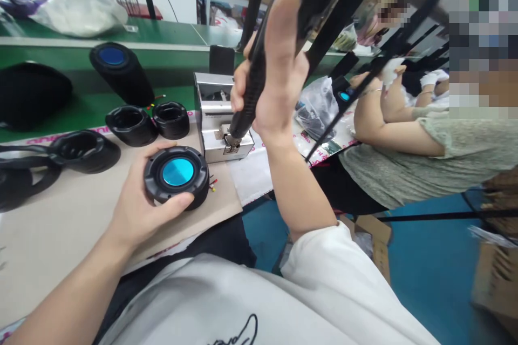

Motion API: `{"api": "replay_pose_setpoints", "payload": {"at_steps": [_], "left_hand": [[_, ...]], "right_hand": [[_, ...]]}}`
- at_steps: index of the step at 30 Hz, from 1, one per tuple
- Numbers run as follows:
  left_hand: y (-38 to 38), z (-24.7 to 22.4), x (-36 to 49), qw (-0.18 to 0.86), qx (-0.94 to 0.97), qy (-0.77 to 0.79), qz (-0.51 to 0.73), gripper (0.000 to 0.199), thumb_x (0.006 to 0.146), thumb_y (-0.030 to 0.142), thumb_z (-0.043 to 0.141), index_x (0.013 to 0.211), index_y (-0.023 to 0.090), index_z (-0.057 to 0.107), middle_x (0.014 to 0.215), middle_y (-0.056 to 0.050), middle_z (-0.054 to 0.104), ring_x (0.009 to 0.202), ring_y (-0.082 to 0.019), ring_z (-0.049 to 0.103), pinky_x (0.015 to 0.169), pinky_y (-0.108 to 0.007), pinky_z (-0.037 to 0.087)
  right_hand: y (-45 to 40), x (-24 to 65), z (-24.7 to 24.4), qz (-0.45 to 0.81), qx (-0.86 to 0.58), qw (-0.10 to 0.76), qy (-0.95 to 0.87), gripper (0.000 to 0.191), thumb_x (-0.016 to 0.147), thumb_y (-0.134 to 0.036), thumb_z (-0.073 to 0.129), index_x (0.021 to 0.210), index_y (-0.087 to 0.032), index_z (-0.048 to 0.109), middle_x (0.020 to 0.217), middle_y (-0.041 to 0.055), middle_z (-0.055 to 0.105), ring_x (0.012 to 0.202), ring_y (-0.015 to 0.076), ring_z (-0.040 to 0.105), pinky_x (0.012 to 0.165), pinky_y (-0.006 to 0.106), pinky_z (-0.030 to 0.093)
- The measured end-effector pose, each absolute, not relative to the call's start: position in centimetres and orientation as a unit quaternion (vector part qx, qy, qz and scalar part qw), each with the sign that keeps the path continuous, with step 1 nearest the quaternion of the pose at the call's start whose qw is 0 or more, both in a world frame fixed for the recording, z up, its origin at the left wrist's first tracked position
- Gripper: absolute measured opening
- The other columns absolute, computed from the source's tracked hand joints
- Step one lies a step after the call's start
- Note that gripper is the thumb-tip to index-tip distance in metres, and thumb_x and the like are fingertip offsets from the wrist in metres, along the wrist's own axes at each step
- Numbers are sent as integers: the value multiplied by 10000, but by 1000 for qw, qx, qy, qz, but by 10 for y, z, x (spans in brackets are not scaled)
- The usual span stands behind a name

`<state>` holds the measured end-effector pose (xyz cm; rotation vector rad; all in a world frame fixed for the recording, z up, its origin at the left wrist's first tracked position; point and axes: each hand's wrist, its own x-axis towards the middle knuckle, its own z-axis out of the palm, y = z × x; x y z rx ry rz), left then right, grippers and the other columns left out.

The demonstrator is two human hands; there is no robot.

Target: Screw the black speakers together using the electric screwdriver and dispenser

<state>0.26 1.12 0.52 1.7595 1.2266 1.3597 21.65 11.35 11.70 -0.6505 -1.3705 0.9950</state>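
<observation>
My left hand (140, 207) grips a round black speaker part (196, 167) with a shiny blue disc in its middle. It sits low over the beige work mat, thumb along its near side. My right hand (279, 75) is wrapped around a black electric screwdriver (254, 78), thumb stretched up along its body. The driver is tilted, its lower tip at the front of a silver box that looks like a screw feeder (204, 129). Whether a screw is on the tip is too small to tell. Small coloured wires (213, 183) show beside the speaker part.
Black ring-shaped housings (131, 124) stand left of the feeder, before a black cylindrical speaker (121, 72). A plastic bag (318, 107) lies right of the feeder. A co-worker's arm (396, 132) is at the right. A dark strap or cable (364, 83) crosses the right side.
</observation>
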Motion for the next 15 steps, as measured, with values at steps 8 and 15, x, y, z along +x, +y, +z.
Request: {"api": "replay_pose_setpoints", "payload": {"at_steps": [8,15], "left_hand": [[11,1,0,298,661,457,515,777,735,427,929,1410,241,591,1364,-94,738,1199,-327,741,1019,-430,607],[12,3,3,309,659,445,521,743,760,423,910,1397,229,582,1309,-94,753,1140,-295,765,952,-394,631]], "right_hand": [[136,212,76,429,-280,631,-582,865,717,-1103,546,892,-258,488,567,-116,509,464,55,453,441,273,337],[117,216,101,467,-298,628,-547,653,872,-884,688,859,-257,506,565,-92,463,487,87,406,494,295,296]]}}
